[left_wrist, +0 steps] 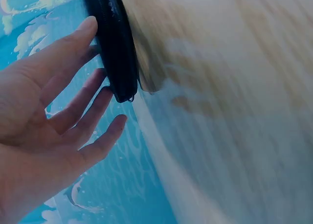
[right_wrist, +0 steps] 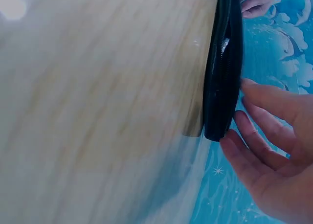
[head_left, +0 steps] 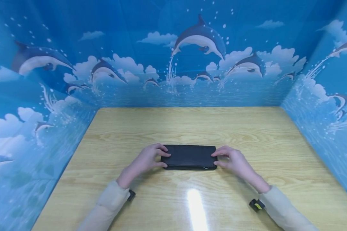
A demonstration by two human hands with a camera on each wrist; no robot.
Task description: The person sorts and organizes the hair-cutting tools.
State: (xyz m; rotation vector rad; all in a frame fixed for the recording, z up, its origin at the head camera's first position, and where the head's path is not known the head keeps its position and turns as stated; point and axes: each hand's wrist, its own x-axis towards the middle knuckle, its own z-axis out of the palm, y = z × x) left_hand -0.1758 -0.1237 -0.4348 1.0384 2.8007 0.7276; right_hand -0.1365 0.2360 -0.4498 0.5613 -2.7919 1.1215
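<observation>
A flat black zippered pouch [head_left: 190, 155] lies lengthwise on the wooden table. My left hand [head_left: 148, 158] is at its left end, fingertips touching the top and thumb near the front corner. At the opposite end, my right hand [head_left: 230, 159] touches the pouch in much the same way. In the left wrist view the fingers of the left hand [left_wrist: 63, 97] are spread and loosely bent beside the pouch [left_wrist: 115, 48]. The right wrist view has the right hand [right_wrist: 271, 141] with relaxed fingers against the pouch's end; a zipper [right_wrist: 225, 53] runs along its edge.
The light wood-grain table [head_left: 185, 128] carries a bright glare spot near its front. Blue dolphin-printed sheets [head_left: 188, 93] stand along the back and both sides. A small dark device [head_left: 256, 205] sits at the right cuff, another [head_left: 131, 195] at the left cuff.
</observation>
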